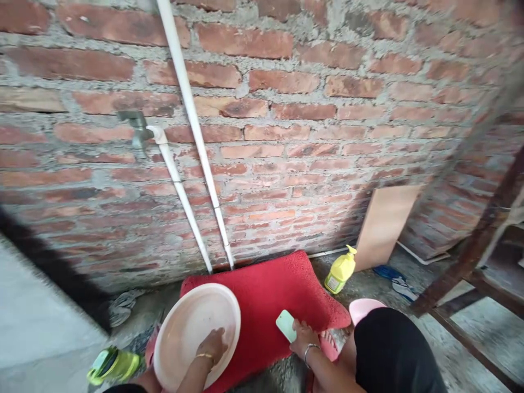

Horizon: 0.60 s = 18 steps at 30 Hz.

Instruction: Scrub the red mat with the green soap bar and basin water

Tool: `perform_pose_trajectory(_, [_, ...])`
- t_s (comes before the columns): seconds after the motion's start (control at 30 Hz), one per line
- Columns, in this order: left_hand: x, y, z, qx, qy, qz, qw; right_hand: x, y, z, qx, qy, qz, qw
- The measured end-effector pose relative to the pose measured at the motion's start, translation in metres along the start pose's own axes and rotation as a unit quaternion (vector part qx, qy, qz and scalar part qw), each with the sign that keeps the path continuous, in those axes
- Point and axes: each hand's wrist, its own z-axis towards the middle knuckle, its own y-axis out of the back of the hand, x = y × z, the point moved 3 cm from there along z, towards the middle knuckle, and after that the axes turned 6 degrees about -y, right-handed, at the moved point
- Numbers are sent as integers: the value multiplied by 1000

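- The pale green block (285,324) sat in my right hand (302,337), fingers closed on its near end, on or just above the red mat (262,295).
- The mat lay spread out and work looked underway; how much was done or left, I couldn't tell.
- My left hand (212,347) reached palm-down into the basin (172,327), fingers loosely bent; I couldn't tell if they held anything.

Across the left end of the mat (262,300), the basin (174,322) is placed, the left hand (212,345) set within its rim. Near the mat's near edge, a flat object (285,325) is held by the right hand (302,338); contact with the mat cannot be judged. Past the right edge, the pump bottle (340,274) is stood before the leaned board (387,224). The far edge is backed by pipes (196,123) and wall (347,164).
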Motion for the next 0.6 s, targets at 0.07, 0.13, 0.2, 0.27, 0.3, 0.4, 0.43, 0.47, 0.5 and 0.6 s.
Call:
perform_pose_trajectory(0.07, [0, 1, -2, -7, 0, -18, 1000, -2, -1, -1, 14, -13, -37, 999])
perform_pose_trajectory(0.13, [2, -1, -1, -10, 2, -32, 999, -3, 0, -3, 20, -13, -79, 997])
perform_pose_trajectory(0.2, [4, -5, 1, -8, 5, -41, 999, -2, 3, -6, 23, 1, -119, 993])
perform_pose_trajectory(0.27, [7, -7, 4, -1, 10, -44, 999, 1, 7, -9, 31, 16, -149, 988])
perform_pose_trajectory(0.3, [8, -9, 5, 2, 13, -44, 999, 4, 10, -10, 38, 23, -155, 987])
perform_pose_trajectory(0.4, [12, -11, 9, 11, 20, -43, 999, 21, 15, -15, 59, 51, -134, 988])
perform_pose_trajectory(0.43, [14, -11, 11, 14, 22, -43, 999, 30, 14, -17, 63, 66, -122, 988])
perform_pose_trajectory(0.47, [16, -12, 12, 16, 22, -44, 999, 40, 12, -20, 67, 82, -115, 988])
perform_pose_trajectory(0.5, [18, -12, 12, 18, 23, -45, 999, 51, 7, -25, 73, 100, -115, 986])
perform_pose_trajectory(0.6, [23, -13, 14, 22, 22, -46, 998, 82, -17, -40, 116, 152, -140, 972])
